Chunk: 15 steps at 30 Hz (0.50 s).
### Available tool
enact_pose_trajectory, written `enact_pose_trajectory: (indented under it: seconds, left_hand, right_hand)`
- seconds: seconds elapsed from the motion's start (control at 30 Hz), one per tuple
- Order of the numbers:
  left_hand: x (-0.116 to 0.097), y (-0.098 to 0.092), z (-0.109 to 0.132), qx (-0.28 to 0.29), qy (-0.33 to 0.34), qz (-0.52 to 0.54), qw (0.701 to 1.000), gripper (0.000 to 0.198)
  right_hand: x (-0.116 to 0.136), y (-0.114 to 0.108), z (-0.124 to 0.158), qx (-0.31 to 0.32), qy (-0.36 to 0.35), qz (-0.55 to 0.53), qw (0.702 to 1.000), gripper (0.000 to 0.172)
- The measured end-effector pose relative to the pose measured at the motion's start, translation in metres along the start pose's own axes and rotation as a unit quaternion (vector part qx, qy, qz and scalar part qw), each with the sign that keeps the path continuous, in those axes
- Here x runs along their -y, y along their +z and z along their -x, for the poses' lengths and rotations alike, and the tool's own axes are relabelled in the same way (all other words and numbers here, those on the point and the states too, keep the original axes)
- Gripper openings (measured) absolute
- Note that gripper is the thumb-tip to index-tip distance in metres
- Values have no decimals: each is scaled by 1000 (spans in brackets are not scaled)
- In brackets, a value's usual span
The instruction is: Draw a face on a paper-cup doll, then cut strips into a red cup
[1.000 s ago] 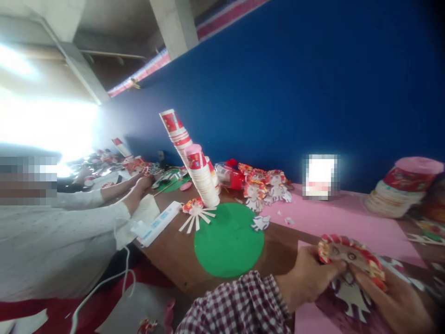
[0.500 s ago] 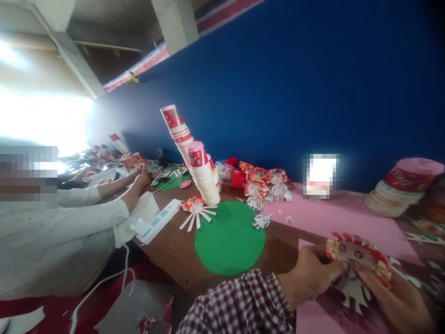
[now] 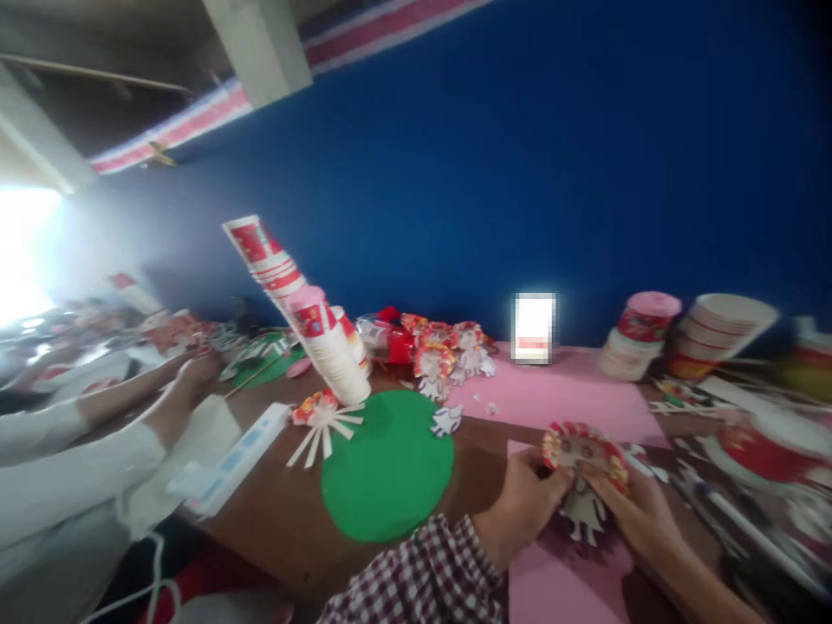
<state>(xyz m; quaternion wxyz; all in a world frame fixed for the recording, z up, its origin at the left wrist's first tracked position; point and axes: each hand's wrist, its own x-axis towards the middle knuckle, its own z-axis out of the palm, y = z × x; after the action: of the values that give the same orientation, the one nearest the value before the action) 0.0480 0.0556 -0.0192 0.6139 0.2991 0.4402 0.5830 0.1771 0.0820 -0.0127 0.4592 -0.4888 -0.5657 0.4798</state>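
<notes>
Between my two hands is a paper doll (image 3: 583, 498) with a drawn face, a ruffled red and yellow paper rim round its head and a pale cut-out body. My left hand (image 3: 523, 503) pinches it from the left, thumb on the face's lower edge. From the other side my right hand (image 3: 640, 516) grips it, its thumb meeting the left one near the doll's neck. Both hands are above a pink paper sheet (image 3: 539, 576). Left of them lies a green paper circle (image 3: 390, 472), with a small white cut-out figure (image 3: 446, 420) at its edge.
A leaning stack of paper cups (image 3: 331, 347) stands behind the circle, near a fringed cut cup (image 3: 323, 420). Finished-looking dolls (image 3: 435, 368) sit by the blue wall. More cups (image 3: 718, 334) and a pen (image 3: 734, 511) are at right. A power strip (image 3: 240, 459) lies near another person's arms (image 3: 149, 407).
The view has swung right, so everything sits further left and more cups and tools show at right. Both hands keep hold of the doll in much the same pose.
</notes>
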Motion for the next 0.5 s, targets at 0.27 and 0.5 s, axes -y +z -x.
enact_pose_trajectory:
  seconds: [0.27, 0.5]
  left_hand:
    - [-9, -6, -3, 36, -38, 49, 997, 48]
    - [-2, -5, -7, 37, -37, 20, 998, 46]
  right_hand:
    - [30, -6, -6, -75, 160, -201, 964, 28]
    - [75, 10, -42, -37, 147, -203, 968, 25]
